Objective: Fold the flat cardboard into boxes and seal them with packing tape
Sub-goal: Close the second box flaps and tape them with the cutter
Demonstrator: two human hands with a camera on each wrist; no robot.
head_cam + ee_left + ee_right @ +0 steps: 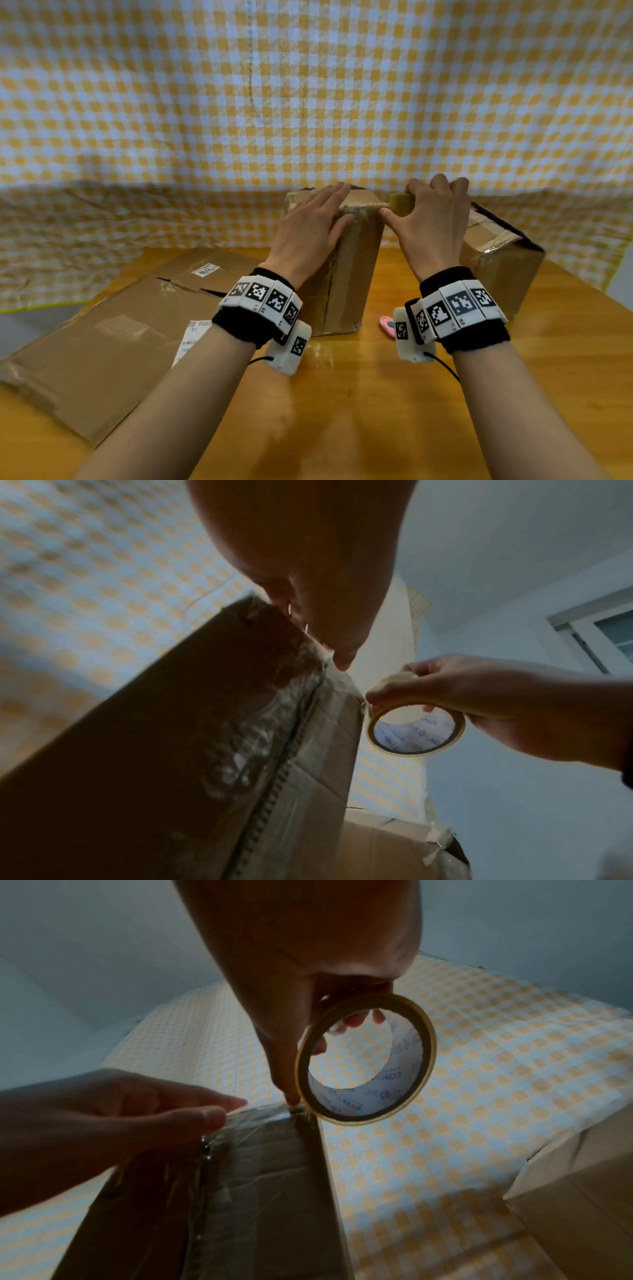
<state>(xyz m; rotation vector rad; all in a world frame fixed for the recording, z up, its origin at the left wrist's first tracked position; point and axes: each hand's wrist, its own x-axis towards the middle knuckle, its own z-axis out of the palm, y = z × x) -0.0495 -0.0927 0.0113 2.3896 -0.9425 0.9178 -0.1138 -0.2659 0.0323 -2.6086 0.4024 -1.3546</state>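
Observation:
A tall cardboard box (346,274) stands upright on the wooden table (342,394), its near face streaked with clear tape (246,739). My left hand (318,222) lies flat with straight fingers over the box's top edge, pressing tape down; it shows as left hand (137,1110) in the right wrist view. My right hand (435,219) grips a tape roll (400,202) at the box's top right corner, thumb at the edge. The tape roll (366,1058) and tape roll (416,729) show a thin yellowish ring with a printed core.
A second, taped box (500,253) lies tilted behind my right wrist. Flat cardboard sheets (102,349) with labels lie on the table's left. A small pink tool (387,323) rests beside the upright box. A yellow checked cloth (308,102) hangs behind.

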